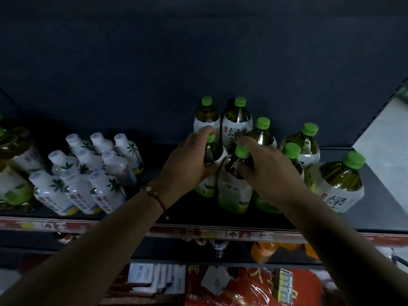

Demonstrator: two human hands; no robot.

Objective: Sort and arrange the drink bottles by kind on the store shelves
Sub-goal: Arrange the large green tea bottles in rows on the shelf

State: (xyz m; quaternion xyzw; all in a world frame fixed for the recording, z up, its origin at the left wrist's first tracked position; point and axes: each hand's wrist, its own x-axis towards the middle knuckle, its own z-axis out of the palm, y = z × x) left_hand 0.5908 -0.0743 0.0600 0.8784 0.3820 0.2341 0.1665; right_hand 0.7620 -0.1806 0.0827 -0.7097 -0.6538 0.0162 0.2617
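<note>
Both hands are up on the shelf, right in the cluster of green-capped tea bottles. The left hand [189, 161] curls round the neck and shoulder of one green tea bottle [210, 171], fingertips hooked over near its cap, a red cord bracelet [154, 194] on the wrist. The right hand [262, 168] grips the neighbouring front bottle [235, 188] just under its green cap, thumb and fingers wrapped round the neck; the two held bottles stand side by side, touching or very nearly so. Behind them, against the dark back panel [198, 62], two more green tea bottles [237, 122] stand upright, and further bottles of the same kind sit to the right, the outermost one [341, 184] standing a little apart near the shelf's right end (its label shows a large green character). Moving left along the shelf [176, 208], there is a gap, then a tidy block of white bottles with palm-tree labels [88, 173], three rows deep. At the far left edge are larger bottles with yellowish drink [15, 164], though the picture is dim and warped there and their kind is hard to make out. A worn red price strip [209, 234] runs along the shelf front, with orange drink bottles [265, 250] on the shelf below and red packaged goods [254, 288] lower still.
</note>
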